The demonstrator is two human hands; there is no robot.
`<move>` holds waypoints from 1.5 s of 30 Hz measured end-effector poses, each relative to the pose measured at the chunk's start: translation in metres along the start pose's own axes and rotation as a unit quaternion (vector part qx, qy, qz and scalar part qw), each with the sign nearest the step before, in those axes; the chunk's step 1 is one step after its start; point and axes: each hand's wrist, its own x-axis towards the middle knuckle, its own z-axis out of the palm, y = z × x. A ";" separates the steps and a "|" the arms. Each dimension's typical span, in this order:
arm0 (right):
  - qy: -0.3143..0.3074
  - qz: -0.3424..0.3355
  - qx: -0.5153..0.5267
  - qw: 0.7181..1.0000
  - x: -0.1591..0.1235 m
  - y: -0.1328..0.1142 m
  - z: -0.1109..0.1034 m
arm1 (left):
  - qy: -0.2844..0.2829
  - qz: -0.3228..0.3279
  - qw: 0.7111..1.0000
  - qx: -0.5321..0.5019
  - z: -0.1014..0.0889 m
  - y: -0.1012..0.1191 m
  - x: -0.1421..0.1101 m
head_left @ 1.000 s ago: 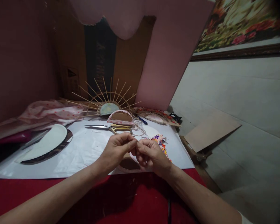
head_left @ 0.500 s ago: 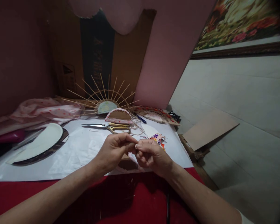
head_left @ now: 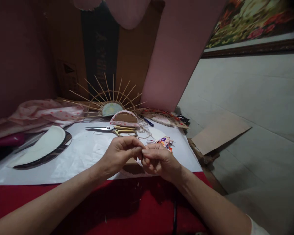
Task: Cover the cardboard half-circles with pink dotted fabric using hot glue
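Fingertips of my left hand (head_left: 123, 151) and my right hand (head_left: 160, 160) meet in a pinch over the front of the white sheet (head_left: 80, 153). Whatever they pinch is too small to make out. Partly hidden beneath them lies a brown cardboard piece (head_left: 132, 168) with a pale edge. Just beyond my left hand are scissors (head_left: 117, 130) with gold handles, blades to the left. Behind those rests a half-round cardboard piece (head_left: 124, 118) rimmed with pink dotted fabric. Patterned fabric scraps (head_left: 164, 142) lie past my right hand.
At the back stands a half-round frame of radiating sticks (head_left: 112, 109). Pink dotted cloth (head_left: 49, 112) is bunched at left, near a white curved piece (head_left: 42, 145). A pen (head_left: 148, 122), loose string (head_left: 143, 132) and a red-edged fan (head_left: 161, 119) lie at back right.
The view has tilted slightly, so the scene sits a little higher. Both hands keep their fingertips together, with only a small shift of the fingers.
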 end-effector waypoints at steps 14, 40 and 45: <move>0.052 -0.127 -0.136 0.981 0.006 0.003 -0.007 | 0.033 -0.015 0.996 -0.082 -0.002 -0.010 0.000; 0.070 -0.179 -0.140 0.971 0.009 0.004 -0.009 | -0.018 -0.116 0.984 -0.135 0.000 -0.013 0.000; 0.074 -0.179 -0.125 0.973 0.009 0.006 -0.007 | 0.019 -0.123 0.981 -0.149 0.001 -0.011 0.002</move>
